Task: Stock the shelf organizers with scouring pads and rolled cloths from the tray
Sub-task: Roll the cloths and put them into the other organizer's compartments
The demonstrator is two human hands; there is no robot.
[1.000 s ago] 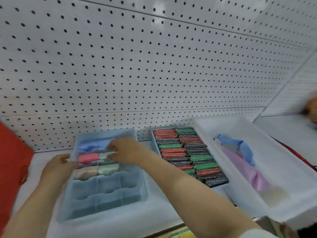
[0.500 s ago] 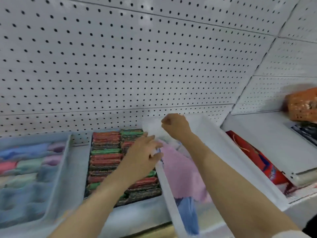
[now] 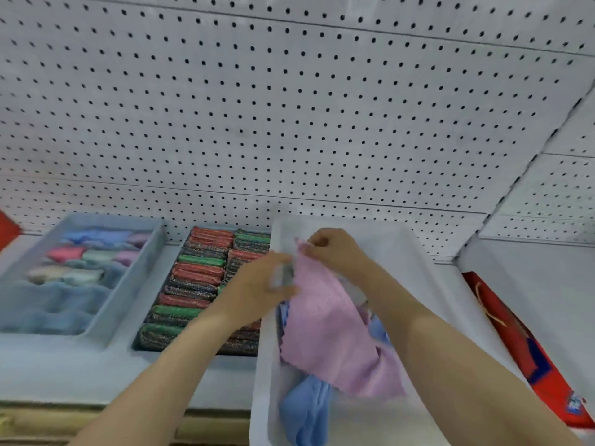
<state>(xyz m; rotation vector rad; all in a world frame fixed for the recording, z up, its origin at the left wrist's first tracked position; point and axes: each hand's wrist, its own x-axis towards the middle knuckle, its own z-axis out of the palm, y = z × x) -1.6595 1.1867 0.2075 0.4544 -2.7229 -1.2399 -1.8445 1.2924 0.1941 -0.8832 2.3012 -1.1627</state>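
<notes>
**Shelf stock, left to right: pink cloth in hand over the tray**

1. Cloth organizer (image 3: 96,323): blue, divided, at the shelf's (image 3: 199,381) left end against the back wall. Rolled cloths (image 3: 66,254) fill the rear compartments; the front rows look unfilled.

2. Pad organizer (image 3: 143,341): mid-shelf, just beside item 1. Scouring pads (image 3: 196,275) in red, green and dark rows, packed close; appears full.

3. Left hand (image 3: 257,291): reaches across the pad organizer's right side to the tray's left wall. Fingers curled onto the left edge of the pink cloth (image 3: 325,320); blur hides how firmly they pinch.

4. Tray (image 3: 418,252): white, toward the shelf's right end, its front end past the shelf's front edge. Holds the pink cloth, lifted at its far end, and a blue cloth (image 3: 306,410) loose beneath.

5. Right hand (image 3: 335,252): forearm running along the tray; thumb and fingertips closed on the pink cloth's upper corner, holding it raised.

6. Red bag (image 3: 518,346): lying on the shelf beside the tray's right wall.

Risks, judged:
- The pink cloth drapes over the blue one; lifting could drag the blue cloth out with it.
- A corner-only hold on limp fabric may give a loose, uneven roll that will not sit in a compartment.
- The left forearm crosses low over the pads and could disturb the rows.
- Downward pressure near the tray's overhanging front could tip it.
</notes>
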